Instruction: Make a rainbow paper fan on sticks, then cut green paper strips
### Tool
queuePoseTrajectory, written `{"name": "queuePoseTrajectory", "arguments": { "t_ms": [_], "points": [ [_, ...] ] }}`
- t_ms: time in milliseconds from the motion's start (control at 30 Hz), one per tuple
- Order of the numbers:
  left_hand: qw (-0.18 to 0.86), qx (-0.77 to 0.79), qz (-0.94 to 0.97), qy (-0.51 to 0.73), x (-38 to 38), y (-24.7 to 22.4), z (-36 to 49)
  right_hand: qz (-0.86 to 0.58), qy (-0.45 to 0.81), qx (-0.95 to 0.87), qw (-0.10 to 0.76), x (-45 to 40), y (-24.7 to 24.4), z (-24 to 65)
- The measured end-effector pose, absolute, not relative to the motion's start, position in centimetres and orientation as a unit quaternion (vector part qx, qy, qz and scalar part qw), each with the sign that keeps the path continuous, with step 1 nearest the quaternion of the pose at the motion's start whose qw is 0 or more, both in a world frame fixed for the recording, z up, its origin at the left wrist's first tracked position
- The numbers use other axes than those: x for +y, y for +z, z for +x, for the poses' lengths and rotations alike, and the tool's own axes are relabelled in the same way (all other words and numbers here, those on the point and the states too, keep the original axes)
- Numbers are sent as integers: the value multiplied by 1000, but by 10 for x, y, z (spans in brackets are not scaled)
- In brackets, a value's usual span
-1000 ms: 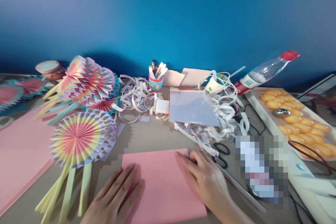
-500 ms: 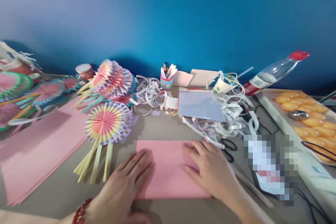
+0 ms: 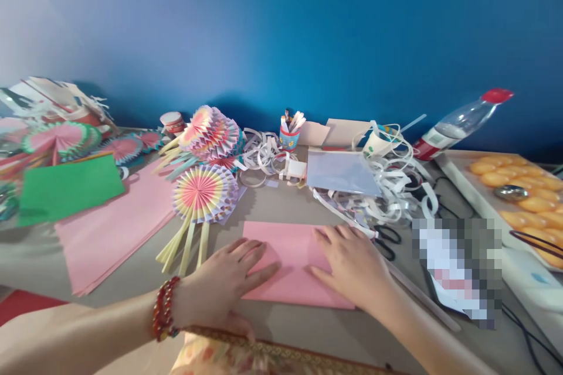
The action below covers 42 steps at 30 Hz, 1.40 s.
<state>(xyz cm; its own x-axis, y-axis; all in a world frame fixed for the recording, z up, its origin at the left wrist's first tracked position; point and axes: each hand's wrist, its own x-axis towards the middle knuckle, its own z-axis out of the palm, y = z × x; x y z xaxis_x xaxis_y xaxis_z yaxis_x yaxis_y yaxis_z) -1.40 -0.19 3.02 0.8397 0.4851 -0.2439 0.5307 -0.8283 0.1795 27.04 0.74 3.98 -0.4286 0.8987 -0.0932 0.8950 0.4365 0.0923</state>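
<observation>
Left hand (image 3: 222, 281) and right hand (image 3: 352, 263) rest spread on pink paper (image 3: 292, 253) near scissors (image 3: 387, 242); probably light, easily creased, best lifted by edges.

A single head-worn camera is looking forward and down from close above the near side of the surface (image 3: 277, 204), facing the blue wall (image 3: 281, 29) beyond it.

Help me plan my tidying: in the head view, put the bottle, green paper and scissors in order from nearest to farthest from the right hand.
1. Scissors: just to the right of the right hand, handles showing.
2. Bottle: at the back right, tilted.
3. Green paper: well over on the left, past the left hand.
</observation>
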Motion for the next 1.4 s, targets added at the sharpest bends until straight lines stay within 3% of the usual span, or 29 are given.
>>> {"name": "queuePoseTrajectory", "arguments": {
  "t_ms": [900,1400],
  "points": [
    [63,183,977,-83,-13,24,-33,536,31,837,108,-9,40,263],
    [161,210,961,-81,-36,36,-71,518,62,851,62,-7,26,270]
  ]
}}
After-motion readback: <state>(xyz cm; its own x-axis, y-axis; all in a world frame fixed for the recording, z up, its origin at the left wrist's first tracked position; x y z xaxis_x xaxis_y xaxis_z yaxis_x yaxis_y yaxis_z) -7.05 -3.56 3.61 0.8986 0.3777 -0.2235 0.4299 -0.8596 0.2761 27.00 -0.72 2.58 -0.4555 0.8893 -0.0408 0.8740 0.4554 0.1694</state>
